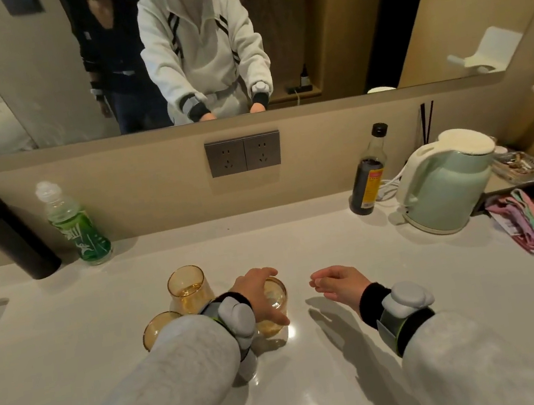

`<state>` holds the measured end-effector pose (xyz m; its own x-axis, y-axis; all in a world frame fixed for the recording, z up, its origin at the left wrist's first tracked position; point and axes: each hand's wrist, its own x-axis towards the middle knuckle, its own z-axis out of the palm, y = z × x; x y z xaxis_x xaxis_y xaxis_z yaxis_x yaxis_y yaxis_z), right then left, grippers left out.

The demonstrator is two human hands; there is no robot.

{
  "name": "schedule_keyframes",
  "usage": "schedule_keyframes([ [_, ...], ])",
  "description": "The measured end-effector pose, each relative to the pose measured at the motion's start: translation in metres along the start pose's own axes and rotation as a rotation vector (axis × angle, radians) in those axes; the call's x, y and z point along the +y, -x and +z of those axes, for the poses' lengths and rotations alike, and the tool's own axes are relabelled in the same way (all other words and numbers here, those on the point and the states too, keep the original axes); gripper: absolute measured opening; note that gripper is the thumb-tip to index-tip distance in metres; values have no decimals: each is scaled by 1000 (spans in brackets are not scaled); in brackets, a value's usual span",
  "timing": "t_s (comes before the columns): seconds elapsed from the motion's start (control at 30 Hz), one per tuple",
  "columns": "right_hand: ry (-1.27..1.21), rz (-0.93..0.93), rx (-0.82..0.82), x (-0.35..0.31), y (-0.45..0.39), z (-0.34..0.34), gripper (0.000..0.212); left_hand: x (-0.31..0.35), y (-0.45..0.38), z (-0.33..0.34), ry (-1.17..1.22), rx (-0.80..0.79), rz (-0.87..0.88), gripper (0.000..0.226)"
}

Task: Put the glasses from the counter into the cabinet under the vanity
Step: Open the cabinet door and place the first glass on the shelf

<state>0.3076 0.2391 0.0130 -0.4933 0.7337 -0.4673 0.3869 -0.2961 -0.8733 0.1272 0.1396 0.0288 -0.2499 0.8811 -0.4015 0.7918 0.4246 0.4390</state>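
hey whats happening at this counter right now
A person in a pale fleece top stands at a white vanity counter facing a mirror. Their left hand is closed over the top of one amber glass, which still rests on the counter. Their right hand hovers open just beside it, holding nothing. Two more amber glasses sit close by on the left. A black flask, a green bottle, a dark sauce bottle and a mint kettle line the back.

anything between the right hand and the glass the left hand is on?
Nothing visible. The right hand hovers open over bare counter, beside the amber glass that the left hand covers from above. The other two glasses sit on its far side.
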Motion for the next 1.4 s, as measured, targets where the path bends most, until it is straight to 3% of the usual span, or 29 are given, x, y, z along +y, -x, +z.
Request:
schedule_keyframes([
  [0.13,5,12,1,8,-1,-2,11,-1,-3,5,-30,-25,-27,97],
  [0.47,16,11,-19,9,-3,6,8,-2,-7,4,75,91,-22,81],
  [0.63,-5,-1,21,3,-8,10,9,4,-3,-6,383,215,45,77],
  [0.77,-80,21,20,-9,-5,15,33,11,4,-14,657,264,23,69],
  [0.9,-256,109,-61,-28,9,20,44,15,10,-14,1036,168,-25,55],
  [1.07,-445,105,-199,-28,18,26,58,21,20,-11,1259,68,-35,52],
  [1.27,-486,8,-267,-27,26,24,56,22,28,-3,1244,41,20,52],
  [1.4,-495,-79,-267,-29,29,23,30,22,27,-3,1148,81,59,56],
])
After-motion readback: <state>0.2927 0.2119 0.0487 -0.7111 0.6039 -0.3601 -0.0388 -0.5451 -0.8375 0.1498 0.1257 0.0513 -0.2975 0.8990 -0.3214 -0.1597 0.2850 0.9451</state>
